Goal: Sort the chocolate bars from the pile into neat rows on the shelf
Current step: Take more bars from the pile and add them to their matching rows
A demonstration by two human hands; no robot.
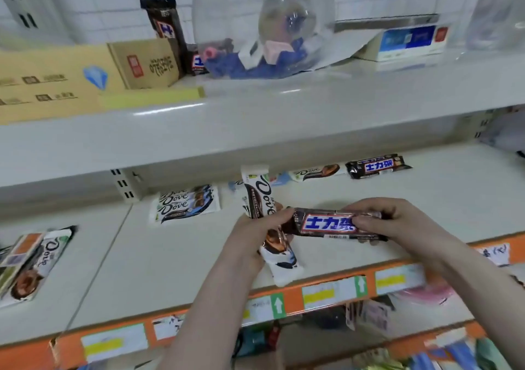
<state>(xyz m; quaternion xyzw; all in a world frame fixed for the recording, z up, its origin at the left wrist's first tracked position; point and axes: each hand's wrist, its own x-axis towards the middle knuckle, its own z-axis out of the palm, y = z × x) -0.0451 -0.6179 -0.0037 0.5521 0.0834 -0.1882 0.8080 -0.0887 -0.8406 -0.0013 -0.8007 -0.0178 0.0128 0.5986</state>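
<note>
Above the shelf (426, 199), the left hand (250, 242) grips a white Dove bar (261, 199); the right hand (392, 219) pinches a brown bar (326, 225).

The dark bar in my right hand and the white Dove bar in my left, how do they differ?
The dark bar has a brown wrapper with a blue and white logo; the white Dove bar is mostly white with script lettering. The dark bar lies crosswise, gripped by the right hand; the Dove bar runs front to back in the left hand. The Dove bar looks wider and flatter. Both are wrapped and held above the shelf.
</note>
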